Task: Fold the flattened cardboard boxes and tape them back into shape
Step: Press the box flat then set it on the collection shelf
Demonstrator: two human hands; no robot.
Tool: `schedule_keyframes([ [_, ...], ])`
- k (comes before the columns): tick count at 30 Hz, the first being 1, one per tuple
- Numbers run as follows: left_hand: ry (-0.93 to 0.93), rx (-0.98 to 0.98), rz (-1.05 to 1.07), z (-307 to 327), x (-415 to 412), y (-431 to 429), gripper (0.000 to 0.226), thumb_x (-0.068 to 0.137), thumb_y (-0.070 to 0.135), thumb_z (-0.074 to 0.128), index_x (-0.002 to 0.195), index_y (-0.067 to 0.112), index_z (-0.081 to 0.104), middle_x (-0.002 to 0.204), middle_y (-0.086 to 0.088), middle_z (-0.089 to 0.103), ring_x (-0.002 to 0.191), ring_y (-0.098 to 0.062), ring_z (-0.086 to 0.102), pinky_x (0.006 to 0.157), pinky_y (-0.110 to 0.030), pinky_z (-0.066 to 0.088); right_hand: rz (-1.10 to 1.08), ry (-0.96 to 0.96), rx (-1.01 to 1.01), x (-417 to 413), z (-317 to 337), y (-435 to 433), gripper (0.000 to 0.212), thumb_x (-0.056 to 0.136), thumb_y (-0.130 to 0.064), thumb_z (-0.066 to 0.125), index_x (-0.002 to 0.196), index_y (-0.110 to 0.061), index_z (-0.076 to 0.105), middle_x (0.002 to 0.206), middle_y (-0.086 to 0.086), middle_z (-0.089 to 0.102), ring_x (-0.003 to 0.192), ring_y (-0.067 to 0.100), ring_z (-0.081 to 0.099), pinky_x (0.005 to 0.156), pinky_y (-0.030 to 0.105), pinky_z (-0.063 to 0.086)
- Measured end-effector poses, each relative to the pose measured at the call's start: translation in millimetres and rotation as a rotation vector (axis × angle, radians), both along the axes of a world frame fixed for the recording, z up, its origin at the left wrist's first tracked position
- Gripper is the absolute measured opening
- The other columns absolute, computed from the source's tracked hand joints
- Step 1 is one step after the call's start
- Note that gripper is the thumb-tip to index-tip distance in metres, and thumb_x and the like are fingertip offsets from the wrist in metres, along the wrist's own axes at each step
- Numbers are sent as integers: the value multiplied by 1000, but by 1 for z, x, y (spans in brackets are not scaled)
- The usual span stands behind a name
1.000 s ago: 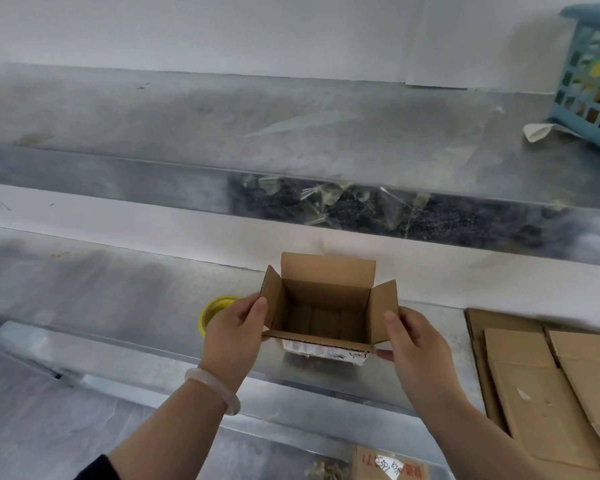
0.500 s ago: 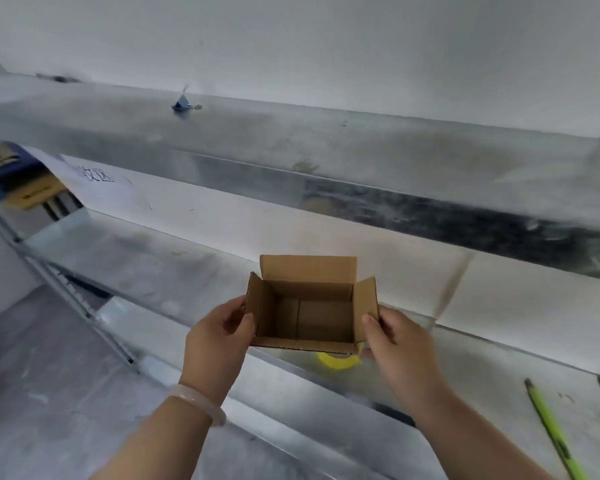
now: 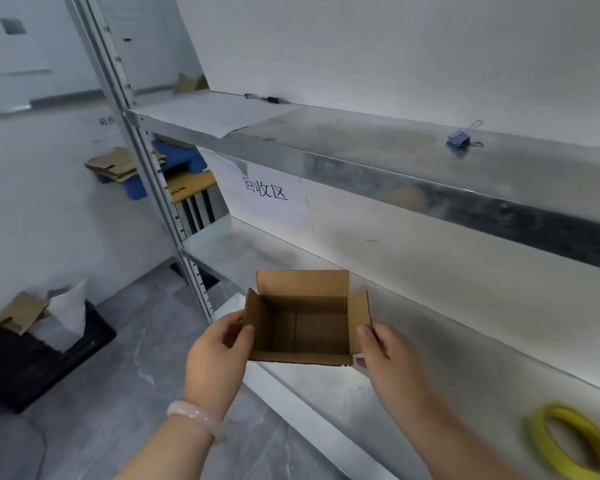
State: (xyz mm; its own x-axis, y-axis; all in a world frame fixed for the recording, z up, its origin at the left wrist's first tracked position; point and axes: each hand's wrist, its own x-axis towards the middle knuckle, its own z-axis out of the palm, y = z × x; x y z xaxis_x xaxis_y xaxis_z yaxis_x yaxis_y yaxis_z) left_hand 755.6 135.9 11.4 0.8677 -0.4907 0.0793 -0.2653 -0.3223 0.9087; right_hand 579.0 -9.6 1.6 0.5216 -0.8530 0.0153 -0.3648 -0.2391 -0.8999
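Observation:
A small brown cardboard box (image 3: 312, 332) is held up in the air in front of the metal shelf, its top flaps standing open and its inside empty. My left hand (image 3: 219, 355) grips its left wall, thumb over the edge. My right hand (image 3: 385, 358) grips its right wall and flap. A yellow tape roll (image 3: 568, 441) lies on the shelf at the lower right, apart from both hands.
The lower metal shelf (image 3: 430, 341) runs under the box; the upper shelf (image 3: 361, 140) carries a blue binder clip (image 3: 459, 138). A white label with black characters (image 3: 264, 192) hangs on the back wall. Flattened cardboard (image 3: 118, 164) lies on a blue pallet at the left. A black bin (image 3: 42, 348) stands on the floor.
My view has swung left along the shelf. Both hands have carried the open box leftwards, away from the stack of flat cardboard. The yellow tape roll now lies to the right of the box.

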Motion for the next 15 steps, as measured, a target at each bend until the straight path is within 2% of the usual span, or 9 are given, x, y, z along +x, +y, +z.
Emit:
schedule_keyframes([
  [4,75,-17,22,-9,57,-4,23,91,22,60,96,45,61,82,23,67,77,10,62,65,-11,43,38,36,4,65,-8,-14,19,99,-45,44,86,-46,58,87,-18,67,82,6,67,80,38,57],
  [7,103,-5,31,-17,101,-17,22,90,21,62,107,34,64,86,17,69,79,3,64,68,-15,47,71,33,33,116,-14,-29,19,101,-42,43,89,-47,58,88,-17,67,85,5,66,81,35,58],
  [10,182,-1,50,-21,151,-36,26,90,17,61,114,27,64,92,11,70,85,-8,67,78,-30,54,99,30,66,172,-16,-51,16,102,-40,44,104,-40,60,94,-19,66,90,1,63,77,22,54],
  [12,254,-12,44,-22,180,-45,30,91,15,59,119,25,62,97,6,71,88,-14,68,84,-39,56,115,48,84,206,-15,-64,17,102,-38,45,114,-38,57,96,-21,63,92,0,62,78,21,53],
  [15,323,-32,43,-27,221,-57,34,91,13,59,123,25,60,99,5,72,87,-14,70,80,-35,59,150,78,128,256,-15,-81,15,101,-34,46,111,-44,50,95,-24,59,89,-3,57,68,13,44],
])
